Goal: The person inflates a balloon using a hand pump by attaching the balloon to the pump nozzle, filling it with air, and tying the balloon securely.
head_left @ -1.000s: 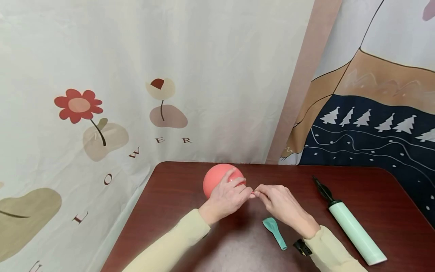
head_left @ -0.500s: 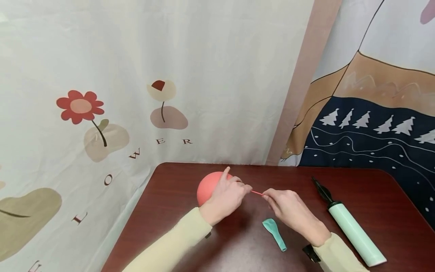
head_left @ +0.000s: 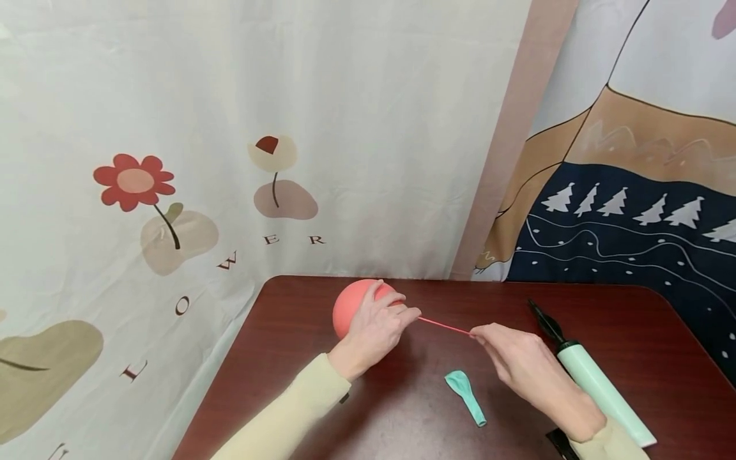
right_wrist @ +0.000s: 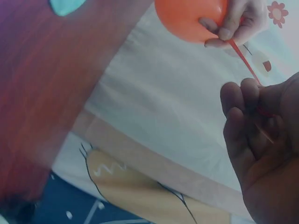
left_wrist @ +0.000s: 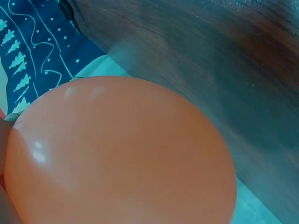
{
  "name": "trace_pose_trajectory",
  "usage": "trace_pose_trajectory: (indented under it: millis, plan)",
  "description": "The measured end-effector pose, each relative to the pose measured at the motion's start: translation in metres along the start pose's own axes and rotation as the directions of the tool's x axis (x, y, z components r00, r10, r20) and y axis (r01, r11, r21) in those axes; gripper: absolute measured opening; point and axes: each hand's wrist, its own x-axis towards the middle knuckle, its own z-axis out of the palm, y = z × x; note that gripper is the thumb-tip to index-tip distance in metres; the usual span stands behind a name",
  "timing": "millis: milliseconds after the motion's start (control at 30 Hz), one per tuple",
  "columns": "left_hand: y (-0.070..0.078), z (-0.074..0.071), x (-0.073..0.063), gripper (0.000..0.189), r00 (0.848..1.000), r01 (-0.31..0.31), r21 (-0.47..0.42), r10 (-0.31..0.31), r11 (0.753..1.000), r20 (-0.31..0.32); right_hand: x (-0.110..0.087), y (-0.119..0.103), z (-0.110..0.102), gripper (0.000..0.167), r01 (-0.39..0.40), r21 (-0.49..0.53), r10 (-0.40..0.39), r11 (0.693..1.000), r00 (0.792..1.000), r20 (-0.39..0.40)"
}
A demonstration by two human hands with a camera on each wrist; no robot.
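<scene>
An inflated red balloon (head_left: 352, 308) is held above the table by my left hand (head_left: 375, 326), which pinches its neck between thumb and finger. The balloon fills much of the left wrist view. From that pinch the stretched neck (head_left: 444, 325) runs as a thin red strand to my right hand (head_left: 526, 364). Thumb and fingertips of the right hand pinch the strand's far end, as the right wrist view also shows. A flat teal balloon (head_left: 464, 396) lies on the table below and between the hands.
A mint-green hand pump (head_left: 604, 390) with a black nozzle lies at the table's right, partly behind the right forearm. The dark red-brown table (head_left: 276, 358) ends at its back edge against printed curtains (head_left: 368, 128).
My right hand has moved right and toward the table's front, drawing the balloon's neck out into a long strand. The left hand with the balloon has shifted slightly left.
</scene>
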Motion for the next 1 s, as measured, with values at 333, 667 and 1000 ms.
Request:
trace_pose_trajectory:
  millis: [333, 667, 1000]
  plan:
    - [0.011, -0.004, 0.008, 0.028, 0.999, -0.054, -0.169, 0.054, 0.984, -0.005, 0.029, 0.013, -0.018, 0.045, 0.195, -0.164, -0.224, 0.967, 0.957, -0.183]
    - [0.030, -0.023, 0.017, 0.021, 0.986, 0.004, -0.523, 0.083, 0.852, 0.144, 0.059, 0.013, -0.014, 0.039, 0.157, -0.175, -0.217, 0.972, 0.886, -0.410]
    - [0.029, -0.037, 0.019, 0.042, 0.967, 0.066, -0.857, 0.179, 0.511, 0.181, 0.072, 0.012, 0.013, 0.025, 0.098, 0.108, -0.048, 0.989, 0.917, -0.396]
